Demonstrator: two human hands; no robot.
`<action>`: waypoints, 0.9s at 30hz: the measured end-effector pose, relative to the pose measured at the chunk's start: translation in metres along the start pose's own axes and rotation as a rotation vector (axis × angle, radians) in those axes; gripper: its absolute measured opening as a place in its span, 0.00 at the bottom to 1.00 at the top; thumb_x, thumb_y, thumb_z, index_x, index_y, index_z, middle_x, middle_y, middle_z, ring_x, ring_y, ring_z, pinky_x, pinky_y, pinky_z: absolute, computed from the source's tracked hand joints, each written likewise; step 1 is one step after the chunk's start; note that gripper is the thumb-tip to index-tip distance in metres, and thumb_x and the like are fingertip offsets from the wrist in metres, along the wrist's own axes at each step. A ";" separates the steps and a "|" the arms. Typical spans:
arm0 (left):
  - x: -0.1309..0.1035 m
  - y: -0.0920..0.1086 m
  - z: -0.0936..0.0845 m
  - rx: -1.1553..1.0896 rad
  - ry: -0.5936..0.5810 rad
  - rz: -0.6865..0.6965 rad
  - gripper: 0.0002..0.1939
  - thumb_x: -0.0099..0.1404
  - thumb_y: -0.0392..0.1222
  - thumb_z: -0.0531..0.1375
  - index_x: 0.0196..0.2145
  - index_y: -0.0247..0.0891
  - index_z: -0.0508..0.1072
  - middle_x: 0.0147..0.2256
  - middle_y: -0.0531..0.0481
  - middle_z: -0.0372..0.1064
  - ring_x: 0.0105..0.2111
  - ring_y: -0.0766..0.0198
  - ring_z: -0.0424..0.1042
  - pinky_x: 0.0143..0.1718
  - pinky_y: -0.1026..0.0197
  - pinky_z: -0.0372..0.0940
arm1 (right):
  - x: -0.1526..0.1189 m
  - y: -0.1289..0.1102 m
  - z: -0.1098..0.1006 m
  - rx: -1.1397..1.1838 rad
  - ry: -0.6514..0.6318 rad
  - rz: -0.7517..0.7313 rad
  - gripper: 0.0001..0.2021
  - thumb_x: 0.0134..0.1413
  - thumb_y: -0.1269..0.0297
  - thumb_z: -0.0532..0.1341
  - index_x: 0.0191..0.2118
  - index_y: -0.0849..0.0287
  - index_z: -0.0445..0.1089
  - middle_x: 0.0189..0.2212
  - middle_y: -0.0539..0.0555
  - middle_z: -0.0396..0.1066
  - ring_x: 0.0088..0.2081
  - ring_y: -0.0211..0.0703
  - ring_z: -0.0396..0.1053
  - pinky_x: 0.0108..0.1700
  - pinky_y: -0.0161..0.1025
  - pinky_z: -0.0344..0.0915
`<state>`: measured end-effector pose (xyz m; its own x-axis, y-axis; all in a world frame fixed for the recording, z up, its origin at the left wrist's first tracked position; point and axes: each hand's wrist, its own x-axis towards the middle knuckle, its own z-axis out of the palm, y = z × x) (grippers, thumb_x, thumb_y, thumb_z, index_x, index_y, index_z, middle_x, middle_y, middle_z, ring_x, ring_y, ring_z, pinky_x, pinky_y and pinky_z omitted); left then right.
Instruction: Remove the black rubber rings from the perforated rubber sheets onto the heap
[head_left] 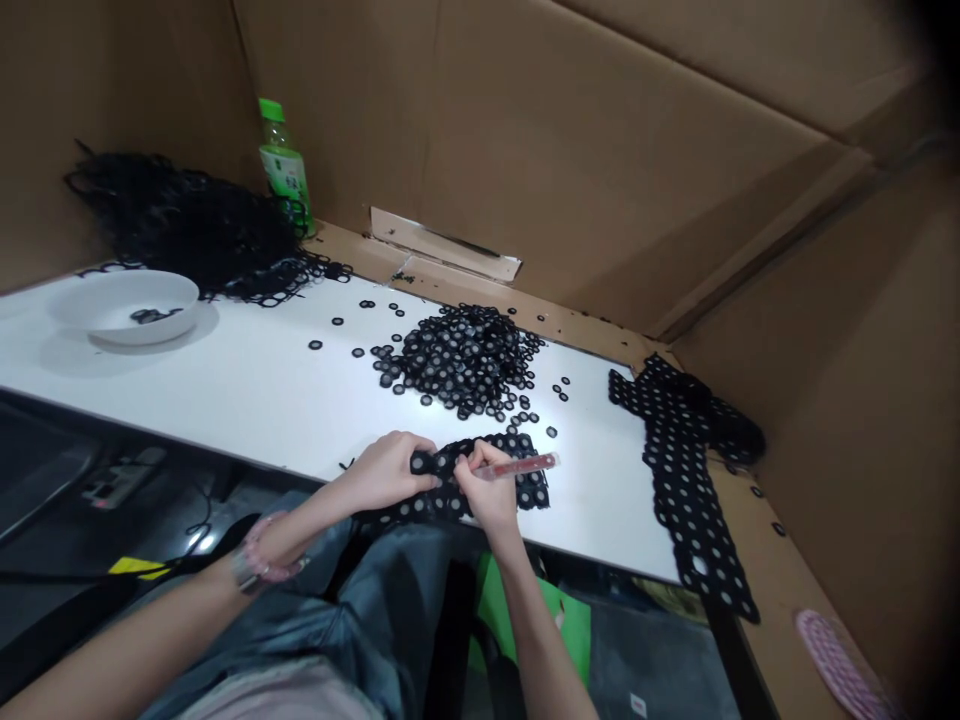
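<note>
Close to the front edge of the white tabletop lies a black sheet point(532, 490) set with rows of pale round spots. My left hand point(391, 470) is closed on the sheet's left part, thumb and fingers pinching its edge. My right hand point(487, 485) grips a pen-like tool with a reddish see-through barrel point(525, 465), its back end pointing right. The tool's tip is hidden by my fingers, over the sheet. Just beyond my hands is a heap of small black rings with pale centres point(465, 355), some scattered loose around it.
A white bowl point(142, 335) with a few dark pieces stands left. Behind it are a tangled black pile point(202, 225) and a green-capped bottle point(285, 170). More black dotted sheet point(686, 490) lies right. Cardboard walls point(540, 140) enclose the table; a pink woven pad point(836, 660) is lower right.
</note>
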<state>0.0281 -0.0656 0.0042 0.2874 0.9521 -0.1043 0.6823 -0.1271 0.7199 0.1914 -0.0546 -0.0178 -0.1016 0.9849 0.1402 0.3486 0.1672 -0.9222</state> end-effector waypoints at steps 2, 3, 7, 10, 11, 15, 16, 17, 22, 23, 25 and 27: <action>-0.001 0.001 0.001 -0.003 0.011 0.007 0.10 0.52 0.46 0.58 0.25 0.36 0.69 0.22 0.54 0.66 0.24 0.64 0.64 0.27 0.66 0.53 | 0.001 0.000 0.000 -0.009 0.003 -0.011 0.14 0.42 0.68 0.55 0.15 0.56 0.47 0.12 0.42 0.49 0.16 0.32 0.50 0.20 0.32 0.49; -0.002 0.002 0.001 -0.014 0.016 0.013 0.10 0.52 0.46 0.58 0.25 0.35 0.69 0.22 0.54 0.66 0.25 0.64 0.64 0.27 0.66 0.53 | 0.001 0.000 0.000 -0.013 0.004 -0.015 0.14 0.42 0.68 0.55 0.15 0.56 0.47 0.12 0.42 0.49 0.16 0.32 0.50 0.20 0.32 0.49; -0.003 0.001 0.001 -0.106 -0.001 0.053 0.09 0.52 0.44 0.57 0.23 0.35 0.67 0.21 0.56 0.63 0.25 0.66 0.62 0.27 0.67 0.54 | 0.000 -0.001 0.000 -0.047 -0.004 -0.060 0.14 0.42 0.69 0.55 0.15 0.56 0.47 0.11 0.42 0.48 0.16 0.32 0.49 0.20 0.31 0.48; -0.003 -0.004 0.001 -0.211 -0.010 0.040 0.08 0.51 0.43 0.58 0.24 0.34 0.68 0.21 0.56 0.63 0.25 0.65 0.63 0.26 0.67 0.55 | -0.002 -0.003 0.003 -0.137 -0.020 -0.160 0.16 0.44 0.69 0.54 0.15 0.56 0.45 0.11 0.42 0.47 0.16 0.31 0.47 0.21 0.32 0.47; -0.003 -0.006 0.002 -0.244 -0.005 0.025 0.08 0.50 0.43 0.58 0.24 0.34 0.69 0.22 0.55 0.64 0.25 0.65 0.63 0.26 0.67 0.55 | -0.004 -0.004 0.005 -0.170 -0.023 -0.199 0.16 0.44 0.70 0.54 0.15 0.56 0.44 0.11 0.42 0.46 0.15 0.31 0.47 0.21 0.32 0.47; -0.003 -0.012 0.002 -0.335 -0.019 -0.017 0.10 0.49 0.44 0.59 0.27 0.34 0.70 0.24 0.54 0.67 0.27 0.63 0.66 0.27 0.66 0.58 | -0.007 -0.004 0.010 -0.210 -0.042 -0.303 0.14 0.44 0.72 0.53 0.16 0.57 0.46 0.12 0.43 0.47 0.16 0.31 0.49 0.23 0.33 0.49; -0.003 -0.012 0.001 -0.343 -0.035 -0.013 0.11 0.49 0.44 0.59 0.28 0.34 0.71 0.25 0.53 0.67 0.28 0.62 0.66 0.27 0.66 0.59 | -0.007 -0.003 0.009 -0.193 -0.050 -0.294 0.14 0.45 0.72 0.53 0.16 0.57 0.46 0.13 0.43 0.47 0.16 0.31 0.49 0.23 0.33 0.49; -0.003 -0.011 0.000 -0.338 -0.053 -0.007 0.12 0.49 0.44 0.59 0.29 0.34 0.71 0.26 0.52 0.68 0.29 0.61 0.67 0.28 0.65 0.60 | -0.006 -0.003 0.007 -0.153 -0.064 -0.256 0.15 0.45 0.72 0.53 0.16 0.56 0.46 0.12 0.43 0.48 0.16 0.32 0.50 0.23 0.32 0.49; 0.002 -0.005 -0.017 -0.175 -0.093 0.025 0.16 0.50 0.47 0.60 0.35 0.34 0.72 0.32 0.51 0.71 0.32 0.59 0.68 0.34 0.63 0.61 | 0.004 -0.002 -0.010 0.204 -0.050 0.088 0.16 0.48 0.62 0.57 0.18 0.55 0.49 0.10 0.42 0.53 0.14 0.33 0.55 0.18 0.30 0.49; 0.005 -0.004 -0.022 -0.146 -0.122 0.036 0.17 0.50 0.48 0.60 0.34 0.34 0.72 0.31 0.51 0.71 0.32 0.59 0.67 0.33 0.63 0.60 | 0.005 -0.002 -0.013 0.223 -0.035 0.107 0.16 0.48 0.61 0.58 0.18 0.55 0.49 0.10 0.42 0.54 0.13 0.33 0.55 0.18 0.30 0.50; 0.013 -0.004 -0.033 -0.109 -0.231 0.055 0.17 0.50 0.52 0.60 0.30 0.34 0.72 0.28 0.52 0.70 0.28 0.61 0.67 0.30 0.65 0.59 | 0.007 -0.003 -0.015 0.213 -0.042 0.100 0.17 0.49 0.59 0.58 0.18 0.56 0.50 0.10 0.43 0.56 0.14 0.32 0.56 0.18 0.30 0.51; 0.024 -0.003 -0.044 -0.088 -0.352 0.061 0.19 0.53 0.55 0.57 0.27 0.34 0.71 0.24 0.53 0.69 0.26 0.62 0.66 0.27 0.66 0.57 | 0.007 -0.002 -0.014 0.223 -0.065 0.094 0.16 0.50 0.58 0.57 0.19 0.56 0.52 0.11 0.43 0.58 0.14 0.32 0.56 0.19 0.30 0.52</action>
<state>0.0030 -0.0297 0.0298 0.5497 0.7877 -0.2780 0.6009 -0.1418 0.7866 0.2034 -0.0476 -0.0097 -0.1409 0.9895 0.0334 0.1459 0.0541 -0.9878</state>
